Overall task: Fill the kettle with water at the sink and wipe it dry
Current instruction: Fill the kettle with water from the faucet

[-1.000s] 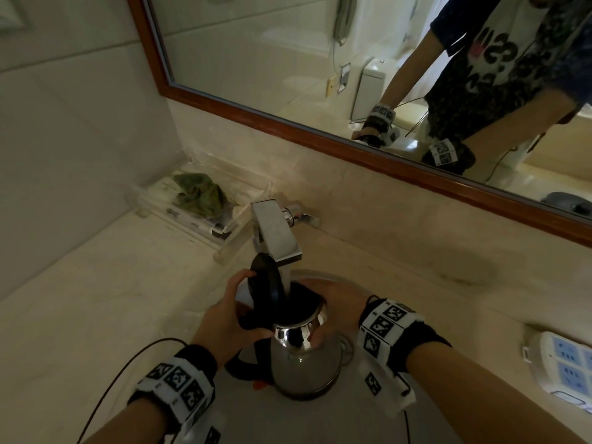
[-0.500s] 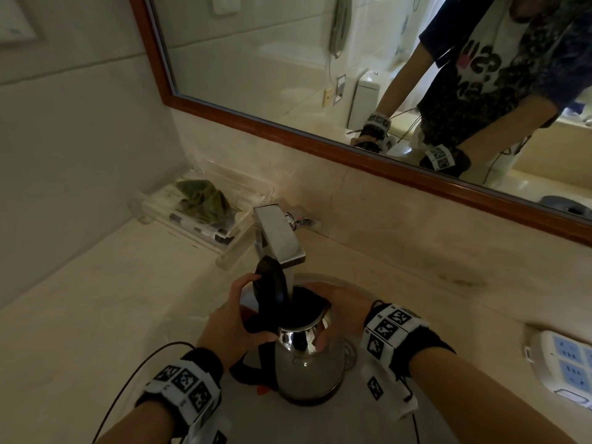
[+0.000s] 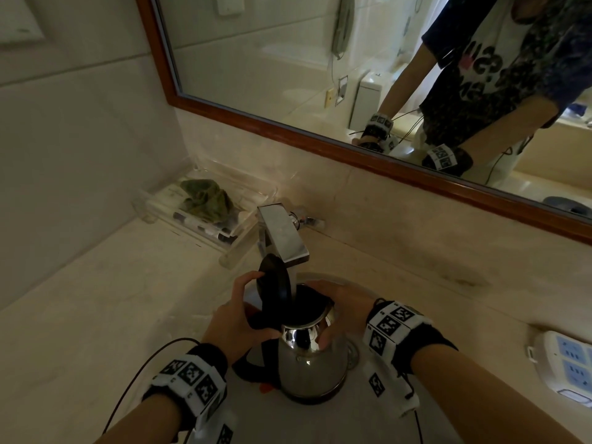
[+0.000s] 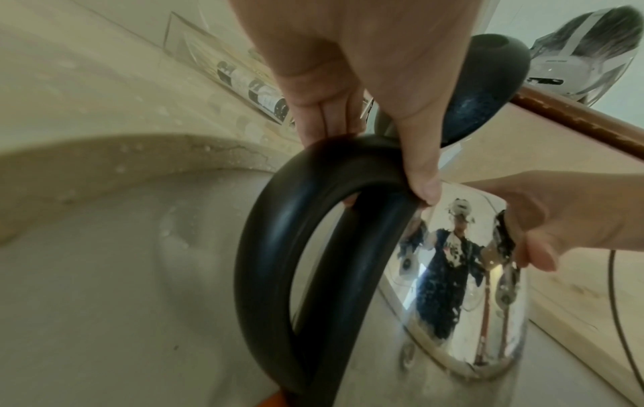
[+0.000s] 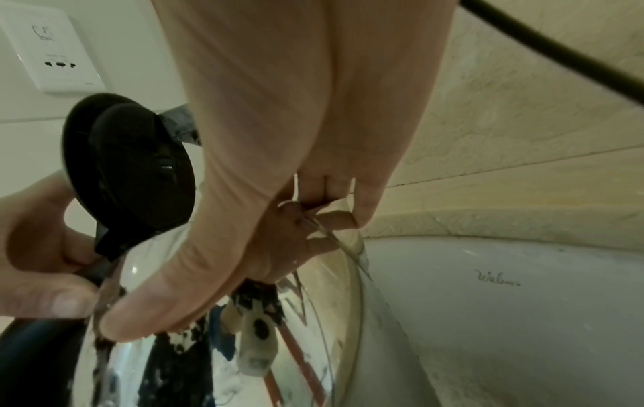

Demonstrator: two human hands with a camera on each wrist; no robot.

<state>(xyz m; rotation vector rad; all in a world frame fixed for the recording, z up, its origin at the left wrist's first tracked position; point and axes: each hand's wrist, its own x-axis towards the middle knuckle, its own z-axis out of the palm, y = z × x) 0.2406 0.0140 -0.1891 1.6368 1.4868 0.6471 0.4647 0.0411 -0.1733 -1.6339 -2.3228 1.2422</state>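
A stainless steel kettle [image 3: 312, 363] stands in the sink basin [image 3: 320, 421], its mouth under the chrome faucet [image 3: 282, 233]. Its black lid [image 3: 274, 283] is tipped up open. My left hand [image 3: 243, 312] grips the top of the black handle [image 4: 278, 247], with the thumb over it and the fingers curled beneath. My right hand [image 3: 336, 310] wraps round the kettle's shiny upper body [image 5: 209, 358], thumb in front and fingers behind the rim. I cannot make out whether water is running. A green cloth [image 3: 206, 198] lies crumpled in a clear tray [image 3: 230, 248] left of the faucet.
The marble counter [image 3: 112, 299] runs round the basin. A white power strip [image 3: 567, 370] lies on it at the far right. A wood-framed mirror [image 3: 288, 126] hangs above the backsplash. A wall socket [image 5: 52, 49] is on the left wall. Small bottles lie in the tray.
Both hands keep the same hold on the kettle under the faucet. Only the head camera has shifted slightly.
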